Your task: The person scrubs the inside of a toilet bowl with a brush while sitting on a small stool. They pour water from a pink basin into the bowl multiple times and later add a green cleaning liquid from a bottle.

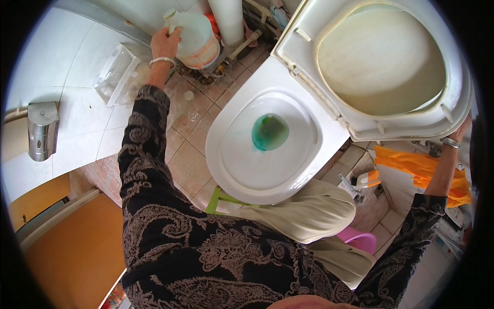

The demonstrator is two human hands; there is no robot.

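My left hand [165, 45] is closed around the handle of a translucent white plastic jug [198, 44] with a red-printed label. It stands by the wall at the far left of the toilet [226, 159]. Blue-green liquid [269, 132] lies in the bottom of the white bowl, with a faint streak on its side. The toilet seat and lid [378, 131] are raised. My right hand [463, 127] is at their right edge, mostly behind it, and its fingers are hidden.
A white pipe [226, 20] and low plumbing stand behind the jug. A clear bag-like package [121, 72] hangs on the left wall above a steel dispenser [43, 131]. Orange cloth [422, 167], an orange-and-white bottle [368, 179] and a pink bucket [360, 240] are at right.
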